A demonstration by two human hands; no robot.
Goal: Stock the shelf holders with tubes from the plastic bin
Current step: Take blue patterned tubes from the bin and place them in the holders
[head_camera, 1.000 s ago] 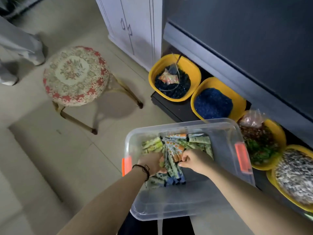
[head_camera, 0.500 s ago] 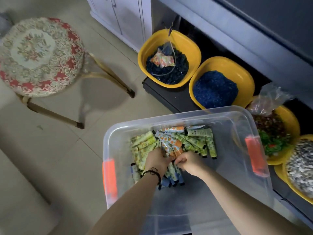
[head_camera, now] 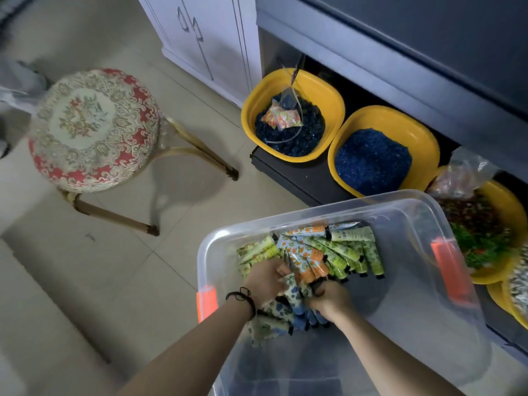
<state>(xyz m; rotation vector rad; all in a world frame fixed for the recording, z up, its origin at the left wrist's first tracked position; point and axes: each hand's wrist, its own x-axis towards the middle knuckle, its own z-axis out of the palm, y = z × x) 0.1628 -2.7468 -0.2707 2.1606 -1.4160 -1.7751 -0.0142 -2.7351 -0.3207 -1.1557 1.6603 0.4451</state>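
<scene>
Inside the plastic bin [head_camera: 405,304], toward its left wall, lie the tubes [head_camera: 345,252]; the left hand [head_camera: 264,277] curls its fingers round a bunch, and the right hand [head_camera: 328,297] grips a few beside it.

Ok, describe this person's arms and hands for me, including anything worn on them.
Left arm and right arm are bare, no sleeves in view. A thin black cord bracelet circles the left wrist. The left hand and right hand wear no gloves; the right wrist carries nothing.
</scene>
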